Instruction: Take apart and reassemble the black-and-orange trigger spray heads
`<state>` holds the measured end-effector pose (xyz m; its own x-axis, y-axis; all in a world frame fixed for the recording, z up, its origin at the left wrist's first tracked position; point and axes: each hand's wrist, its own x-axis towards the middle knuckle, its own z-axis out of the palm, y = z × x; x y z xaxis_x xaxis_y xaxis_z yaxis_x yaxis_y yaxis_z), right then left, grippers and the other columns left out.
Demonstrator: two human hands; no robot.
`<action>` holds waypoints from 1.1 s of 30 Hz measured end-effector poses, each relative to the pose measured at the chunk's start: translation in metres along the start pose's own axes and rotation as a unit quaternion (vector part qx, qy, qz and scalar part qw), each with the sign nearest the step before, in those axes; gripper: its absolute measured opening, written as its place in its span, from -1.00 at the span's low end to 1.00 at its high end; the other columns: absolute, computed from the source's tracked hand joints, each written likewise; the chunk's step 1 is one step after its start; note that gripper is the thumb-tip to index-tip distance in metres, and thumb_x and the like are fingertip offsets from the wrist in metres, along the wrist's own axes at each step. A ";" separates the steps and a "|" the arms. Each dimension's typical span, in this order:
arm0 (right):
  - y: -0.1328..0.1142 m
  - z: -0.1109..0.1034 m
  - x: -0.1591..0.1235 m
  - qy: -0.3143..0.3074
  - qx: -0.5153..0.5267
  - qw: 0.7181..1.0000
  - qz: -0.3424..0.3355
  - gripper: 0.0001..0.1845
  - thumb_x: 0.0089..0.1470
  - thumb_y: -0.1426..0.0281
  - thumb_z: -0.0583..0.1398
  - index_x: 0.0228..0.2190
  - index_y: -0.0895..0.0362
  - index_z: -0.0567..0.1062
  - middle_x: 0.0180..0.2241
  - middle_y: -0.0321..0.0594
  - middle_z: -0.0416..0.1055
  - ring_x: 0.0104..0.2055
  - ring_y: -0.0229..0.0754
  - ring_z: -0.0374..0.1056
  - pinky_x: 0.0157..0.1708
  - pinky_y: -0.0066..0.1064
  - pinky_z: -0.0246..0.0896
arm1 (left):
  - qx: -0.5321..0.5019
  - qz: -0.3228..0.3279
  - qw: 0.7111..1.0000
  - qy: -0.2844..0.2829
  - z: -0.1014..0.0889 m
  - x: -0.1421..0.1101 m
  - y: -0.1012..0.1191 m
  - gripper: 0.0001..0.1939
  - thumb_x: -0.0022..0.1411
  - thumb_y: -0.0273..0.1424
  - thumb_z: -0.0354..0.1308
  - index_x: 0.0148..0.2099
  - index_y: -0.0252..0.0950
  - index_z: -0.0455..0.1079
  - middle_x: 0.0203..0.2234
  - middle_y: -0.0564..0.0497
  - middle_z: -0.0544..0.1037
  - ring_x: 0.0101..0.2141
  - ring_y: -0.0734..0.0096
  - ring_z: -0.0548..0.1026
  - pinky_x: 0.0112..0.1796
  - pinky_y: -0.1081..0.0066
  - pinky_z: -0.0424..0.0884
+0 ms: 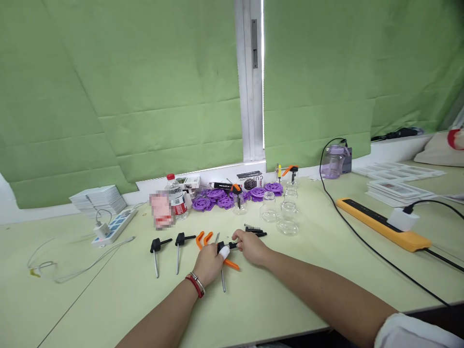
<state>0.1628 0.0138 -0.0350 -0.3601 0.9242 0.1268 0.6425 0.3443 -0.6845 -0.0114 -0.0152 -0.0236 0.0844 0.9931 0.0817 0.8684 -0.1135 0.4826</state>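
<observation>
1. The left hand (209,263) grips the black part (232,246), a little below the middle of the frame; a firm hold should stop it from turning.
2. The right hand (251,247) has its fingertips close together at the part's end; I cannot tell what they pinch. Small, straight movements would be safer.
3. The orange lever (232,265) and the rod (223,282) show just below the left hand; better not to catch them.
4. The spring (253,227), above the right hand, could roll if bumped.

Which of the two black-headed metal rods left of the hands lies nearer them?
The rod beside the loose orange pieces; the other rod lies farther left, toward the white cable.
</observation>
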 end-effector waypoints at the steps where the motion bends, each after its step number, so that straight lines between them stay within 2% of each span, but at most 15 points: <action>1: -0.001 -0.001 0.000 -0.003 -0.007 1.000 -0.001 -0.73 -0.01 0.61 0.05 -0.27 0.15 0.40 -0.50 -0.29 0.31 -0.46 -0.31 0.16 -0.45 -0.50 -0.13 | 0.002 -0.001 1.000 0.002 0.000 0.000 0.000 -0.63 0.15 -0.11 -0.07 -0.53 -0.29 0.20 -0.60 -0.04 0.41 -0.57 0.41 0.29 -0.55 0.42 0.06; 7: -0.006 -0.003 -0.002 -0.005 -0.040 0.999 -0.004 -0.68 -0.02 0.63 0.06 -0.21 0.13 0.37 -0.49 -0.29 0.29 -0.45 -0.30 0.15 -0.46 -0.51 -0.15 | 0.002 -0.008 1.000 0.009 -0.001 0.000 0.002 -0.62 0.15 -0.10 -0.09 -0.51 -0.29 0.20 -0.59 -0.04 0.40 -0.57 0.42 0.29 -0.56 0.42 0.06; 22: -0.012 -0.007 -0.005 -0.015 -0.069 0.998 0.002 -0.76 0.02 0.58 0.06 -0.24 0.11 0.36 -0.45 -0.25 0.32 -0.41 -0.27 0.17 -0.45 -0.50 -0.15 | 0.004 -0.008 1.000 -0.003 -0.001 0.001 0.001 -0.62 0.16 -0.11 -0.09 -0.52 -0.29 0.22 -0.58 -0.06 0.41 -0.57 0.41 0.28 -0.56 0.42 0.05; 33: -0.010 -0.004 -0.003 -0.017 -0.085 0.996 0.003 -0.72 0.03 0.58 0.07 -0.20 0.11 0.35 -0.42 -0.23 0.33 -0.38 -0.25 0.19 -0.44 -0.49 -0.15 | -0.007 -0.014 1.000 -0.008 -0.001 0.000 0.000 -0.59 0.16 -0.09 -0.11 -0.47 -0.31 0.28 -0.56 -0.07 0.43 -0.56 0.39 0.31 -0.55 0.41 0.07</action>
<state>0.1602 0.0084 -0.0251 -0.3762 0.9214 0.0971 0.7492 0.3642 -0.5533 -0.0118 -0.0151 -0.0225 0.0679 0.9962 0.0537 0.8641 -0.0856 0.4959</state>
